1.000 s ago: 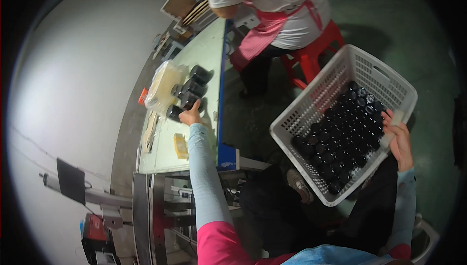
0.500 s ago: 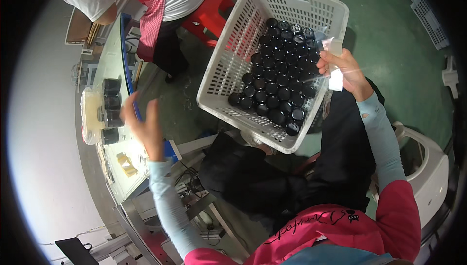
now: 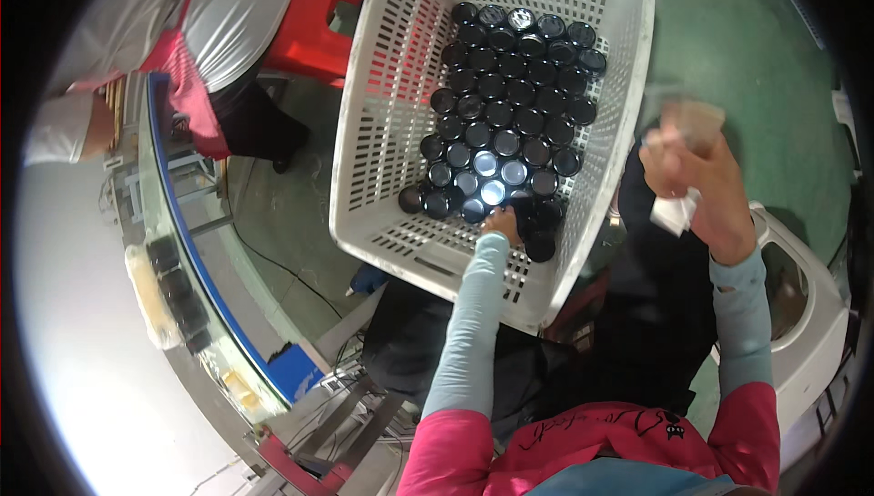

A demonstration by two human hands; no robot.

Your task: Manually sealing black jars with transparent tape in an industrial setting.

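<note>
My left hand (image 3: 503, 223) reaches into the near end of a white plastic crate (image 3: 353, 159). Its fingers are closed at a dark jar (image 3: 523, 207), partly hidden by the hand. Around it stand rows of black-lidded jars (image 3: 520, 92), several with light glinting off their tops. To the right of the crate, over my leg, my right hand (image 3: 692, 163) is blurred by motion. Its fingers are closed on a whitish, partly see-through strip; one white end (image 3: 675, 212) sticks out below the fingers. What kind of strip it is does not show clearly.
On the left a pale table (image 3: 196, 223) with a blue edge bears several dark jars (image 3: 178, 286) beside a yellowish pack (image 3: 152, 297). A person in a pink apron (image 3: 193, 95) sits near a red chair (image 3: 314, 27). A white chair (image 3: 806, 314) stands at right.
My left hand has gone from beside the table's jars into the crate and closed at a jar. My right hand has moved right and nearer with the strip. The view has shifted.
</note>
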